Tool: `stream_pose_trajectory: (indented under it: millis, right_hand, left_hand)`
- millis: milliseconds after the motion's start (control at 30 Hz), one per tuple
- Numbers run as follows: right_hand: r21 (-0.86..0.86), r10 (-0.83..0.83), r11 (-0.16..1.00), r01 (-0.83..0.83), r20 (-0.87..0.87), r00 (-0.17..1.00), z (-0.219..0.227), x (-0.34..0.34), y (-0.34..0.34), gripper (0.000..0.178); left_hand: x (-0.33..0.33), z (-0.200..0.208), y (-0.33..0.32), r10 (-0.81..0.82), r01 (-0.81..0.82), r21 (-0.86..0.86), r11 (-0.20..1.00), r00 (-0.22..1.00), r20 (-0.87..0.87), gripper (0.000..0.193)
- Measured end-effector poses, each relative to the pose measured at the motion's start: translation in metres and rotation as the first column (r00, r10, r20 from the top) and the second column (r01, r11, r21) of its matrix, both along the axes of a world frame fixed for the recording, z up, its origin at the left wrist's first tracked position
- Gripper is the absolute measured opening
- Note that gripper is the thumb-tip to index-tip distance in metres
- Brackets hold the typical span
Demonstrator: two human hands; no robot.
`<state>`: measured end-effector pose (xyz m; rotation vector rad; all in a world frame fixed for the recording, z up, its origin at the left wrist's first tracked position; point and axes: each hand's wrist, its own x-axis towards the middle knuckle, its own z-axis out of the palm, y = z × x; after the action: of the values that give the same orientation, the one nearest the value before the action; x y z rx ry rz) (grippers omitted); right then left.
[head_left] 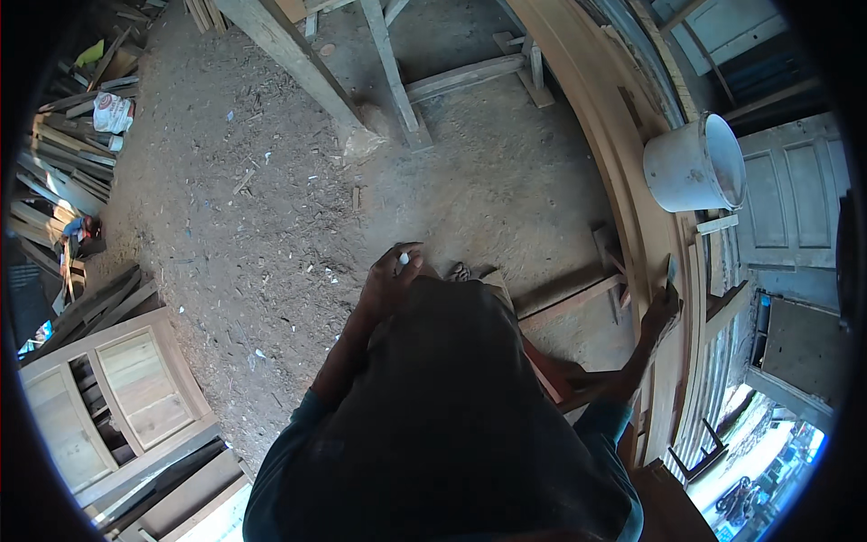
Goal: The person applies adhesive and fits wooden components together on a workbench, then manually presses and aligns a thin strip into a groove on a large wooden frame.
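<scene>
Reaching right hand [662,312], frame [632,181]

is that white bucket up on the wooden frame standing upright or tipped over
Tipped: the white bucket lies on its side on the wooden frame, its open mouth facing right.

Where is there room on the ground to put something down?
The dirt floor is open between the scrap wood pile and the wooden posts. It is crowded by the door frame, where the white bucket sits.
</scene>
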<state>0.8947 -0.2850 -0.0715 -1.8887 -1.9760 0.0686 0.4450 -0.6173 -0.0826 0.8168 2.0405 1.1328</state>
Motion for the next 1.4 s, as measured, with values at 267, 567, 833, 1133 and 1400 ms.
stream_pose_trajectory:
  millis: [267,567,833,1133,1400]
  right_hand:
    - [0.011,-0.049,0.999,0.049,0.014,0.999,0.003,-0.005,0.007,0.034]
    - [0.09,-0.128,0.988,0.129,-0.009,0.992,-0.002,-0.044,0.027,0.04]
    - [-0.028,-0.254,0.967,0.253,-0.078,0.964,-0.006,-0.068,0.049,0.03]
    - [-0.032,-0.325,0.945,0.325,-0.029,0.945,-0.002,-0.079,0.062,0.03]
    - [-0.064,-0.433,0.902,0.428,-0.132,0.892,0.007,-0.099,0.063,0.029]
  left_hand:
    - [-0.008,0.0,0.032,-0.046,0.047,-0.02,0.999,0.997,0.055,0.037]
    - [-0.071,0.01,0.118,-0.12,0.115,0.044,0.992,0.984,0.13,0.03]
    - [-0.133,0.016,0.207,-0.267,0.241,0.159,0.957,0.949,0.167,0.028]
    - [-0.149,0.024,0.333,-0.414,0.458,0.234,0.857,0.885,-0.214,0.031]
    - [-0.125,0.051,0.474,-0.37,0.459,0.331,0.825,0.88,-0.299,0.03]
